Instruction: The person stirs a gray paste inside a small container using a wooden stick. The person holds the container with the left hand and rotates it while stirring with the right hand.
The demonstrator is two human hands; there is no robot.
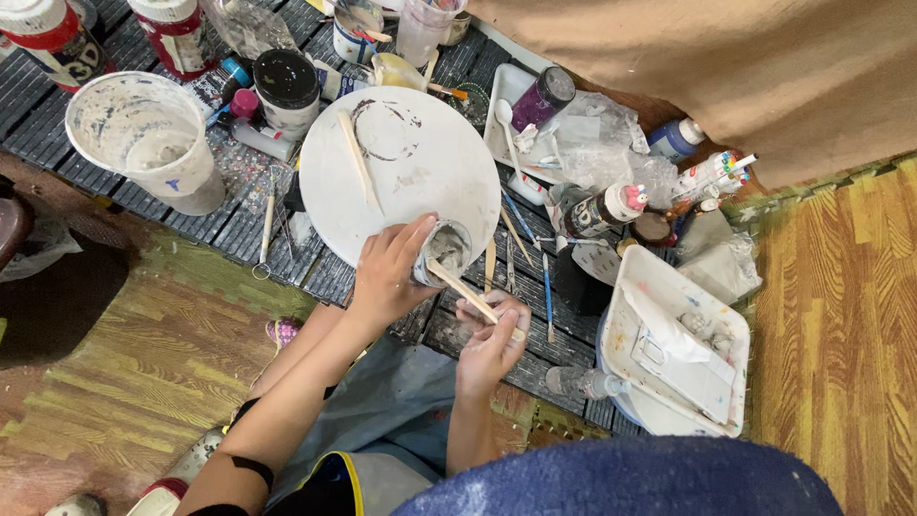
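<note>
Step in hand looks like mixing: left hand point(387, 272) is wrapped around a small cup point(441, 250) of grey paste, fingers closed on its wall, cup tilted toward the person. Right hand point(492, 339) pinches the low end of a flat wooden stick point(465, 291); the stick's other end sits inside the cup mouth, in the paste.

Location: cup is held just off the near edge of the round white board point(401, 172), which lies on the dark slatted mat point(57, 134). A second wooden stick point(358, 158) lies on the board, next to a brown ring stain.

Around it:
- big white bucket point(143, 134) with grey residue, at the mat's left edge
- black-lidded jar point(285, 84) at the far-left side of the board
- white rectangular tray point(669, 339) with smeared plastic, at the right edge, on top of another container
- clear plastic bottle point(583, 382) lying on its side just beside that tray
- thin tools and brushes point(546, 287) scattered between board and tray

Judgement: paste is not yet uniform, hard to confirm at this resolution. Next move calls for keeping the cup clamped against the stick's torque, and scraping wall and bottom, not just the centre. Tilt is a spill risk onto the lap below.
</note>
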